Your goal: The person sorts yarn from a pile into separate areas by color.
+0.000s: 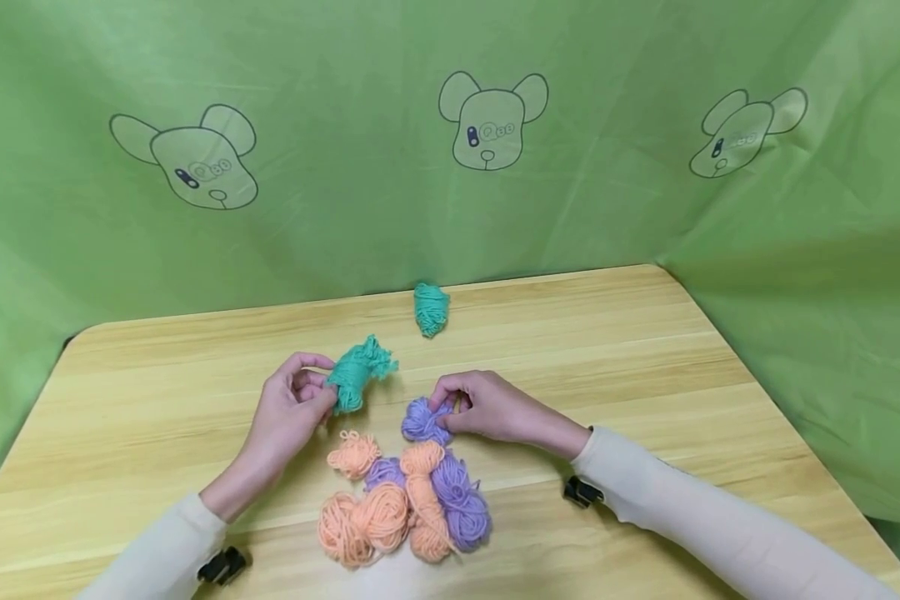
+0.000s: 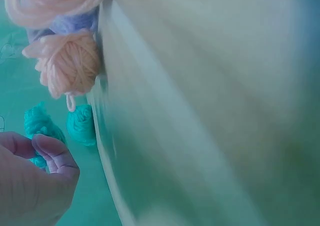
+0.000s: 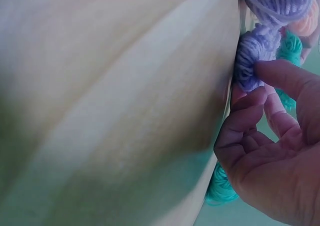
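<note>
Our left fingers (image 1: 313,360) pinch a long green yarn bundle (image 1: 351,375), and our right fingers (image 1: 452,383) pinch a small, lumpy purple yarn bundle (image 1: 422,421) near round peach yarn balls (image 1: 385,516).

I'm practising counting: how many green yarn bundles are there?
2. One green bundle is in the person's left grip; the other green bundle lies near the far edge of the table. None seems hidden.
</note>
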`<state>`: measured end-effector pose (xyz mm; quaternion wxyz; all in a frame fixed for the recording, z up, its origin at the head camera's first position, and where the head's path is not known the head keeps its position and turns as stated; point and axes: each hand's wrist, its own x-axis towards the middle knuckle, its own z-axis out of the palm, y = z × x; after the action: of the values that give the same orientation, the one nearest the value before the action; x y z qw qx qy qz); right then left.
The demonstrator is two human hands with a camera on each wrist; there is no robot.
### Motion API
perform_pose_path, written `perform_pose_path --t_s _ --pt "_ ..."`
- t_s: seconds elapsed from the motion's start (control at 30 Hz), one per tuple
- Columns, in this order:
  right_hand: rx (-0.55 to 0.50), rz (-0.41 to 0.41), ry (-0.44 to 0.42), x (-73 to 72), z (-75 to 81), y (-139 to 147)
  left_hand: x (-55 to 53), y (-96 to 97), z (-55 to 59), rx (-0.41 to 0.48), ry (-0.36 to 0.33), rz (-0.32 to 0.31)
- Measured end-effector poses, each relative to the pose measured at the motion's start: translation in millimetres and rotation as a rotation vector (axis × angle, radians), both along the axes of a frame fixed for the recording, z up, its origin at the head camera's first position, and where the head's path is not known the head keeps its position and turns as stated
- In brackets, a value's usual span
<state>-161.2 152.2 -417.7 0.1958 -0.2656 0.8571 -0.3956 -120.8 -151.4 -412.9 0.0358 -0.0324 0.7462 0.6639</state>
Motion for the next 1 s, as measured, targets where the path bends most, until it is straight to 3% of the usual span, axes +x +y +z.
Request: perform_pose_path --t_s 0.4,0.7,1.0 --pt "-0.009 0.008 -0.010 -0.5 0.8 -1.2 -28.9 3.0 6.5 -0.031 0.007 0.028" --pt "0.001 0.028 -0.019 -2.4 2.8 -1.3 -54.4 6.0 -2.9 0.027 -0.033 0.086" --pt "-0.005 0.020 -0.026 -2.5 2.3 2.4 -73.9 14.5 -2.7 0.036 -0.056 0.084"
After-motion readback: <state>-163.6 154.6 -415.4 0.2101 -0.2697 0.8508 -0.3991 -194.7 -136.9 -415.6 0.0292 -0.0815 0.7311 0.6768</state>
